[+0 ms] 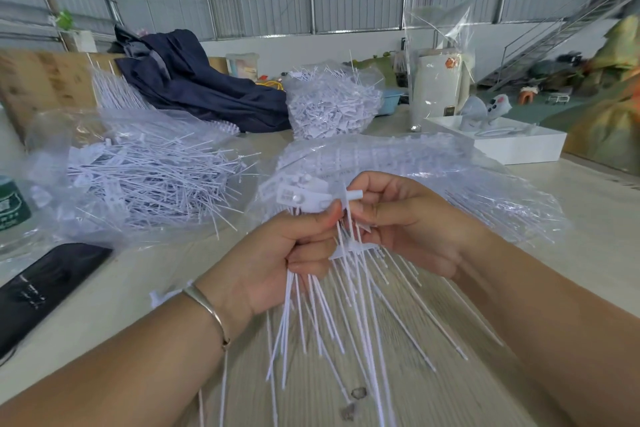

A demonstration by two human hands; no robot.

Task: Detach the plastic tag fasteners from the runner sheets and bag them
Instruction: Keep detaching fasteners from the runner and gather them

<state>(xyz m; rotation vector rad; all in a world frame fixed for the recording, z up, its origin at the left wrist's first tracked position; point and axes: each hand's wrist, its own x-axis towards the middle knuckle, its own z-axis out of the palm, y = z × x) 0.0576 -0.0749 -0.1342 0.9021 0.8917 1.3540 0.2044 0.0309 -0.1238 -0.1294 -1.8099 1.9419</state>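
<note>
Pale wood-grain table [588, 218]; on it fastener-filled clear bags [145, 177], navy cloth [194, 83], white tray [519, 146], black case [45, 284].

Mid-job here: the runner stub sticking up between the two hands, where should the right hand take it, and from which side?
Judging by its pose, pinch the short round runner stub itself, coming from the right, as the right hand does now. It stands proud above the fasteners, which hang down in a fan, and the left hand already bunches them just left of it, so only the right side is free.

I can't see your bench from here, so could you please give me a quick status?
Left hand grips loose fasteners. Right hand pinches runner sheet. Open bag at left, nothing blocking.
</note>
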